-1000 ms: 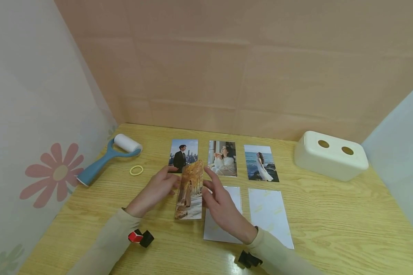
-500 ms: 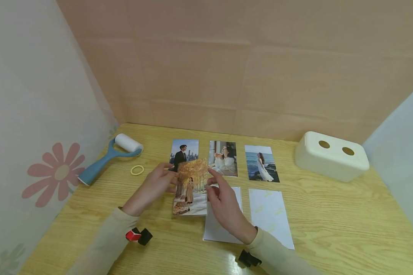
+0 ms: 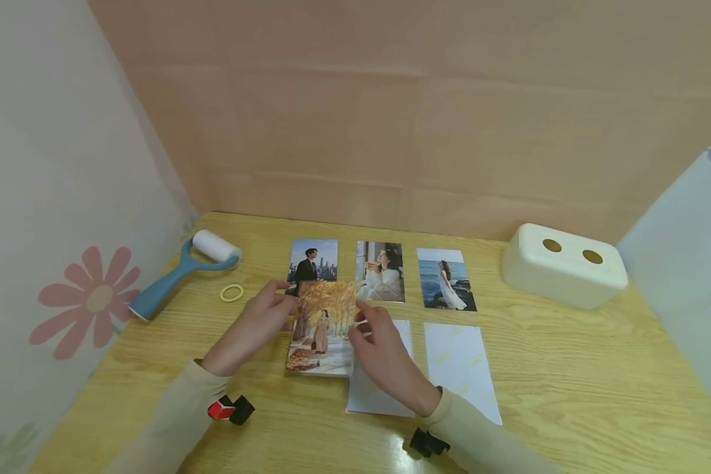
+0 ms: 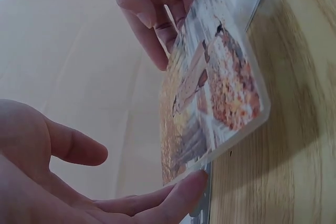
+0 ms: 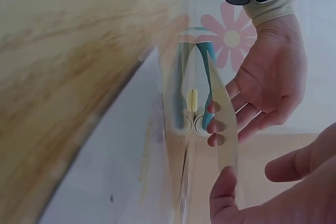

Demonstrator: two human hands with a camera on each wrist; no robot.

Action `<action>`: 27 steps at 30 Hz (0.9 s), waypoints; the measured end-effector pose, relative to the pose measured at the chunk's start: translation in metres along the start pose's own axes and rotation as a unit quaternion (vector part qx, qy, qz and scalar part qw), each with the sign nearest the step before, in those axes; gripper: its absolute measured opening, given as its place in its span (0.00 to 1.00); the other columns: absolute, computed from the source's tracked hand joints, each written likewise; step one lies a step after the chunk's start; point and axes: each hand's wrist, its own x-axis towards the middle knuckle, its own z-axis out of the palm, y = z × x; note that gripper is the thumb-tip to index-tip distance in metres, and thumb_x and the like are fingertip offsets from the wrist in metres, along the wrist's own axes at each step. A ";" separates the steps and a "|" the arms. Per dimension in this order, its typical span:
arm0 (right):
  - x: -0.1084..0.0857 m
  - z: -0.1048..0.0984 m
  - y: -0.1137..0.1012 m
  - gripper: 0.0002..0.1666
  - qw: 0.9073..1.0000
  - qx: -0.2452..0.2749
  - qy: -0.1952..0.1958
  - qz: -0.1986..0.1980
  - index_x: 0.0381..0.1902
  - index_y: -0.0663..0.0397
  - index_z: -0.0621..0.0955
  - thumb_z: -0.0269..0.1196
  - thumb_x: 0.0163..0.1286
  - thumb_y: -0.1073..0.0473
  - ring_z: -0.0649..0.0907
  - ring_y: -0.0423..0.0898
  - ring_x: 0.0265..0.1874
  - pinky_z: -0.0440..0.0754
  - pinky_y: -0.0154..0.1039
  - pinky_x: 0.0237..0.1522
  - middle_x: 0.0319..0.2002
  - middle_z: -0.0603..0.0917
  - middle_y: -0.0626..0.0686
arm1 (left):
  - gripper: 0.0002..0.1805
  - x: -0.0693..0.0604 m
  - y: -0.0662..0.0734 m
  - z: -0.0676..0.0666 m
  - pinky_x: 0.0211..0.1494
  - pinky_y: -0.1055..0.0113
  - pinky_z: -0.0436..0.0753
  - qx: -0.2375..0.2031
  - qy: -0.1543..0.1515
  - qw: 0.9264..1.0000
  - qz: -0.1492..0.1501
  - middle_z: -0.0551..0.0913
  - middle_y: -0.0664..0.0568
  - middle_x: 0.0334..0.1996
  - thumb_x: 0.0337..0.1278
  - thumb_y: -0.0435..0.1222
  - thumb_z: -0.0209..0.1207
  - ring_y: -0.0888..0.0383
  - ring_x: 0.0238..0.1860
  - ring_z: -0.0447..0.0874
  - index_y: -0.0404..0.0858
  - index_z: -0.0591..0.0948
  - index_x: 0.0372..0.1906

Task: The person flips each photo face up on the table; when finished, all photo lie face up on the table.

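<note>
A photo card [image 3: 321, 326] of a person in autumn woods hangs raised between my two hands, its picture turned up. In the left wrist view a clear border runs round the card [image 4: 231, 77]. My left hand [image 3: 256, 326] supports the left edge on its fingers [image 4: 186, 192]; another digit stands apart from the card. My right hand [image 3: 386, 355] touches the right edge, with one fingertip [image 5: 223, 184] against it and another digit lifted away. A white-backed card [image 3: 379, 396] lies partly beneath the right hand, beside a second white-backed card [image 3: 462, 368].
Behind lie three photo cards: a suited person [image 3: 311, 260], a person by a window [image 3: 380, 271] and a person by the sea [image 3: 446, 279]. A blue-handled lint roller [image 3: 178, 276] and yellow ring [image 3: 232, 293] are left. A white box [image 3: 563, 270] with two holes stands right.
The autumn photo card has turned from a steep tilt to face up more fully, and shifted slightly left. Both hands stay at its edges; the other cards lie as before.
</note>
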 end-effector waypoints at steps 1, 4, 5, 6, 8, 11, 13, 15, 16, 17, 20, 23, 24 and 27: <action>0.000 0.000 0.000 0.33 1.000 -0.001 -0.006 0.002 0.75 0.68 0.62 0.52 0.77 0.63 0.79 0.50 0.48 0.80 0.45 0.45 0.52 0.73 0.59 | 0.31 -0.001 0.000 -0.001 0.55 0.47 0.80 0.004 -0.003 1.000 0.000 0.73 0.30 0.63 0.77 0.40 0.43 0.42 0.52 0.83 0.31 0.54 0.77; 0.000 0.002 -0.001 0.35 1.000 -0.004 -0.028 0.007 0.75 0.70 0.60 0.53 0.75 0.64 0.79 0.50 0.47 0.81 0.44 0.44 0.52 0.72 0.60 | 0.33 -0.004 0.000 -0.004 0.56 0.46 0.79 0.018 -0.009 1.000 0.002 0.73 0.31 0.64 0.77 0.41 0.44 0.43 0.51 0.83 0.31 0.53 0.77; 0.000 0.002 -0.002 0.35 0.999 -0.006 -0.036 0.010 0.75 0.71 0.60 0.53 0.74 0.64 0.78 0.49 0.46 0.81 0.43 0.43 0.52 0.72 0.60 | 0.33 -0.005 0.000 -0.004 0.56 0.46 0.79 0.026 -0.010 1.000 0.001 0.73 0.32 0.65 0.76 0.41 0.44 0.44 0.51 0.83 0.31 0.53 0.77; 0.000 0.003 -0.002 0.35 0.999 -0.010 -0.043 0.012 0.75 0.71 0.60 0.53 0.74 0.64 0.78 0.49 0.46 0.81 0.43 0.42 0.52 0.72 0.60 | 0.34 -0.006 0.000 -0.005 0.55 0.47 0.79 0.031 -0.011 0.999 0.000 0.73 0.32 0.65 0.76 0.41 0.44 0.44 0.50 0.83 0.32 0.52 0.78; 0.000 0.004 -0.003 0.36 0.998 -0.014 -0.055 0.014 0.75 0.72 0.59 0.53 0.74 0.63 0.77 0.48 0.45 0.80 0.43 0.40 0.52 0.71 0.59 | 0.34 -0.008 -0.001 -0.006 0.55 0.47 0.79 0.040 -0.013 0.999 -0.003 0.73 0.32 0.65 0.75 0.41 0.44 0.44 0.51 0.82 0.31 0.52 0.77; 0.000 0.005 -0.005 0.35 0.997 -0.024 -0.066 0.020 0.75 0.72 0.61 0.52 0.74 0.62 0.78 0.48 0.45 0.79 0.43 0.40 0.52 0.72 0.59 | 0.35 -0.010 -0.003 -0.006 0.53 0.49 0.80 0.054 -0.012 0.998 -0.011 0.73 0.31 0.65 0.74 0.41 0.44 0.45 0.52 0.82 0.31 0.52 0.77; -0.001 0.006 -0.005 0.34 0.997 -0.032 -0.073 0.019 0.74 0.72 0.62 0.52 0.75 0.61 0.79 0.50 0.47 0.80 0.44 0.41 0.53 0.73 0.60 | 0.35 -0.011 -0.004 -0.007 0.46 0.51 0.81 0.057 -0.015 0.998 -0.017 0.71 0.31 0.67 0.74 0.41 0.44 0.46 0.46 0.82 0.31 0.51 0.78; -0.003 0.007 -0.006 0.34 0.996 -0.038 -0.082 0.016 0.74 0.72 0.62 0.52 0.75 0.61 0.80 0.52 0.50 0.80 0.44 0.41 0.57 0.75 0.61 | 0.35 -0.012 -0.005 -0.007 0.40 0.55 0.78 0.070 -0.017 0.997 -0.019 0.71 0.31 0.67 0.75 0.42 0.43 0.49 0.41 0.80 0.31 0.50 0.78; -0.003 0.008 -0.006 0.34 0.995 -0.038 -0.089 0.015 0.74 0.72 0.62 0.52 0.75 0.60 0.81 0.52 0.51 0.81 0.44 0.42 0.59 0.75 0.62 | 0.35 -0.012 -0.006 -0.008 0.39 0.56 0.76 0.078 -0.017 0.997 -0.019 0.71 0.31 0.67 0.75 0.42 0.43 0.49 0.41 0.79 0.31 0.49 0.78; -0.004 0.009 -0.007 0.35 0.995 -0.036 -0.096 0.017 0.75 0.72 0.61 0.52 0.76 0.60 0.81 0.52 0.53 0.81 0.44 0.42 0.61 0.75 0.62 | 0.35 -0.013 -0.006 -0.009 0.38 0.57 0.74 0.084 -0.018 0.996 -0.019 0.70 0.31 0.67 0.75 0.42 0.42 0.49 0.41 0.79 0.30 0.49 0.78; -0.007 0.011 -0.009 0.37 0.993 -0.031 -0.114 0.023 0.77 0.70 0.58 0.52 0.76 0.60 0.83 0.50 0.52 0.81 0.43 0.40 0.62 0.78 0.61 | 0.36 -0.015 -0.008 -0.010 0.40 0.57 0.73 0.092 -0.020 0.995 -0.019 0.70 0.30 0.68 0.75 0.42 0.42 0.49 0.44 0.79 0.30 0.47 0.78; -0.009 0.013 -0.012 0.39 0.992 -0.036 -0.122 0.023 0.78 0.66 0.56 0.53 0.75 0.60 0.84 0.45 0.44 0.79 0.42 0.35 0.59 0.81 0.59 | 0.36 -0.016 -0.010 -0.011 0.41 0.56 0.72 0.093 -0.020 0.995 -0.019 0.71 0.31 0.67 0.75 0.42 0.42 0.50 0.40 0.78 0.30 0.47 0.78; -0.009 0.014 -0.013 0.39 0.991 -0.042 -0.123 0.021 0.79 0.65 0.56 0.54 0.75 0.60 0.84 0.44 0.38 0.78 0.42 0.32 0.57 0.82 0.59 | 0.37 -0.016 -0.011 -0.011 0.39 0.55 0.72 0.091 -0.020 0.995 -0.019 0.71 0.31 0.67 0.75 0.42 0.42 0.49 0.35 0.76 0.30 0.47 0.79; -0.009 0.015 -0.016 0.39 0.990 -0.054 -0.130 0.016 0.79 0.64 0.55 0.54 0.75 0.60 0.78 0.41 0.22 0.75 0.40 0.28 0.51 0.85 0.58 | 0.37 -0.016 -0.013 -0.010 0.37 0.57 0.73 0.096 -0.014 0.995 -0.014 0.72 0.31 0.66 0.75 0.42 0.43 0.53 0.33 0.76 0.29 0.48 0.78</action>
